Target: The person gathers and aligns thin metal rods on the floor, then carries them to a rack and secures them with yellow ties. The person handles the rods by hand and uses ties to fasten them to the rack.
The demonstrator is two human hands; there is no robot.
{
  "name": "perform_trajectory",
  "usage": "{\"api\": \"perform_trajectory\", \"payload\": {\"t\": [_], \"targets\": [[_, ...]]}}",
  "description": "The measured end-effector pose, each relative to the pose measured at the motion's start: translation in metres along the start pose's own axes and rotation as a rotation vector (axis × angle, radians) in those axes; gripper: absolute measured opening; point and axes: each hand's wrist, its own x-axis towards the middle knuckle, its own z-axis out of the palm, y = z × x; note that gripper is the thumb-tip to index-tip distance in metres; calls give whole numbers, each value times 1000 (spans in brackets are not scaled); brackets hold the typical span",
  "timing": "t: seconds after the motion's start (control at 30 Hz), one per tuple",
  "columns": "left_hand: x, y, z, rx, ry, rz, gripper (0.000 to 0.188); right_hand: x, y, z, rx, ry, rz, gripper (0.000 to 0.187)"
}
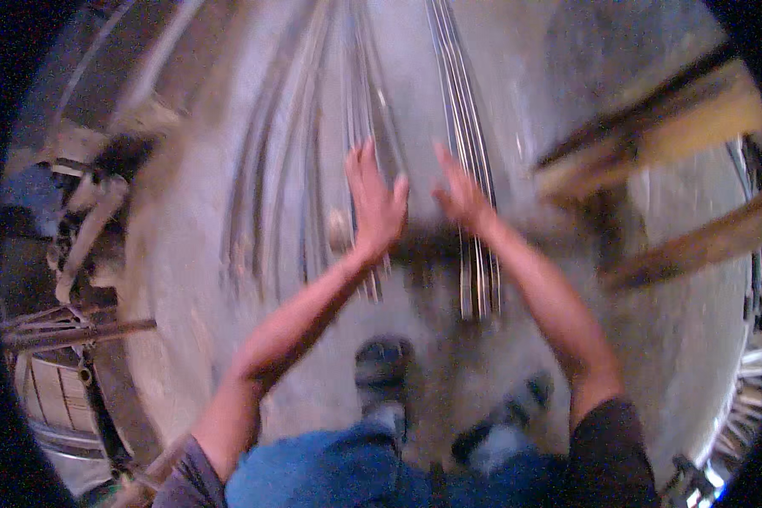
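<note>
My left hand [379,203] reaches forward with its fingers stretched out and the thumb apart, holding nothing. It is over a middle group of long thin metal rods [360,85]. My right hand [466,196] is also open, its fingers pointing ahead, above the left part of another bundle of straight, shiny metal rods [457,76]. Whether either hand touches the metal is blurred. More long, dark metal rods [267,169] lie spread to the left of my left hand.
On the right are a yellowish beam [677,135] and a brown beam [711,233]. A metal frame [59,372] and cluttered metal parts [89,212] stand at the left. My shoes [383,364] are on the grey floor [305,364] below the rods.
</note>
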Motion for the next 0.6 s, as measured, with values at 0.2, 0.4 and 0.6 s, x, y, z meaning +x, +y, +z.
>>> {"api": "perform_trajectory", "payload": {"t": [0.2,0.4,0.6], "targets": [[-54,34,3,-608,-769,-551,25,8,-13,-15,63,70,29,84],[-85,76,1,-869,-947,-921,29,8,-13,-12,88,94,37,85],[-92,79,14,-814,-971,-847,30,9,-20,-11,60,121,10,83]]}}
